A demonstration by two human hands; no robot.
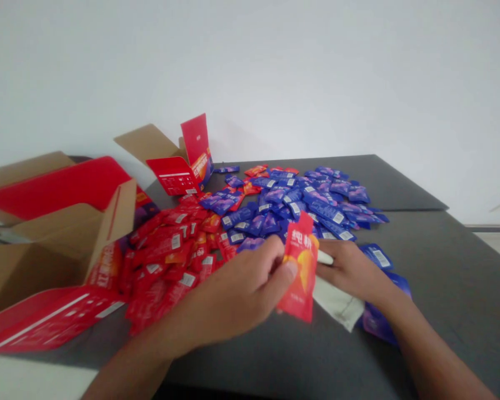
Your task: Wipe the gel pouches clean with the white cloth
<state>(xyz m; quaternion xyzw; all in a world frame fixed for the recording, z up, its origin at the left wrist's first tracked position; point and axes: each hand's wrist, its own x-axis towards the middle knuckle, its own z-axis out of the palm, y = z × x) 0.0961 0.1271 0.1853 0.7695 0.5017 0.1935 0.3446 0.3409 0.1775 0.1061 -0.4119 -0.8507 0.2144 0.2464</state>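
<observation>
My left hand [241, 291] pinches a red sachet [300, 272] with white and orange print, holding it upright above the dark table [441, 266]. My right hand [350, 269] sits just behind it, fingers closed around a white piece of material [337, 303] that lies partly under the hand. Several blue sachets [379, 322] lie under and beside my right wrist. A pile of red sachets [170, 261] spreads to the left, and a pile of blue sachets [300, 200] spreads behind the hands.
An open cardboard box with a red printed outside [58, 250] stands at the left edge. A smaller open red box [183, 158] stands at the back by the white wall. The table's right edge runs at the far right.
</observation>
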